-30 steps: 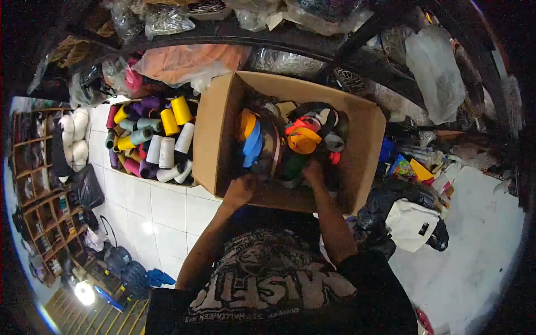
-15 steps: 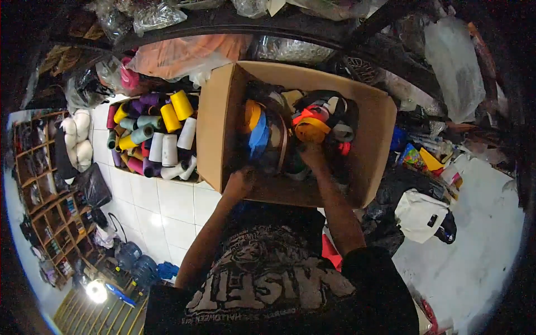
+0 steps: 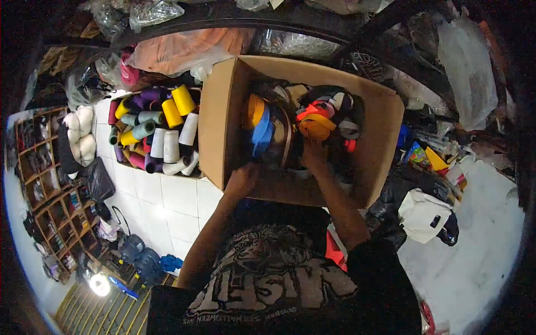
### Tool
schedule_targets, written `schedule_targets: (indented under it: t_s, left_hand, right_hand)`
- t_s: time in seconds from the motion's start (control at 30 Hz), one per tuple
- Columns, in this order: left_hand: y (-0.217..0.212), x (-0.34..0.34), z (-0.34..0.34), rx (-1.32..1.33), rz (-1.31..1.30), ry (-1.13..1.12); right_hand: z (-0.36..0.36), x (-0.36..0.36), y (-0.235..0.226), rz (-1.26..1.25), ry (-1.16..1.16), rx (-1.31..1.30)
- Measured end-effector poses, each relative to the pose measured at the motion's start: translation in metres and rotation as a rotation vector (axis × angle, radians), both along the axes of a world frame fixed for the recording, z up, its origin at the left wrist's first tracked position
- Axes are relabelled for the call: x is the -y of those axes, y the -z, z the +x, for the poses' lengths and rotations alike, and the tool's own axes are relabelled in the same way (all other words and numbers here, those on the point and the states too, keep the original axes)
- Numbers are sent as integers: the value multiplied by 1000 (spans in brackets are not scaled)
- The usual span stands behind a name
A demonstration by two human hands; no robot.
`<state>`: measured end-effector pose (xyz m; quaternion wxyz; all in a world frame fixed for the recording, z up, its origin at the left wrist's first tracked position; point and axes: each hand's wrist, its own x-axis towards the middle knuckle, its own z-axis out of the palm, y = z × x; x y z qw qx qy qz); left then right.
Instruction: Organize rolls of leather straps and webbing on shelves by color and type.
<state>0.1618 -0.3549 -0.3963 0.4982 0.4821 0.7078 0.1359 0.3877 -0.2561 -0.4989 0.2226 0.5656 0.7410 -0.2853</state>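
Observation:
A cardboard box (image 3: 218,114) stands open before me, filled with rolls of ribbon and webbing. My left hand (image 3: 243,177) reaches over the near left rim with its fingers curled; what they hold, if anything, is hidden. Just beyond it lie a blue strap (image 3: 262,137) and a yellow-orange roll (image 3: 256,110). My right hand (image 3: 316,155) is inside the box, right below an orange ribbon roll (image 3: 315,128). Its fingertips are in shadow, and I cannot tell whether they grip the roll. A red ribbon (image 3: 316,109) and a grey roll (image 3: 349,129) sit close by.
Left of the box is a container of thread cones (image 3: 171,145) in several colours. Plastic-wrapped bundles (image 3: 178,50) line the far side. At the right are a white bag (image 3: 421,216) and dark plastic bags (image 3: 385,204). A wooden cubby shelf (image 3: 47,151) stands far left.
The view has shifted slightly, so the box sits a little farther right. Both hands stay at nearly the same places in the box. The ribbon rolls look unmoved.

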Motion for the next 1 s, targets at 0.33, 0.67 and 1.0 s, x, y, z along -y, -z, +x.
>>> schedule_targets:
  t_s: [0.33,0.67,1.0]
  left_hand:
    - [4,-2,2,-83,-46,-4]
    - [3,-3,6,-64,-20,-68]
    - [0,-16,4,149,-115,-120]
  right_hand:
    - [28,23,0,102,401,-39]
    - [14,22,29,-88,892,-228]
    - [41,-11,-91,127,592,-386]
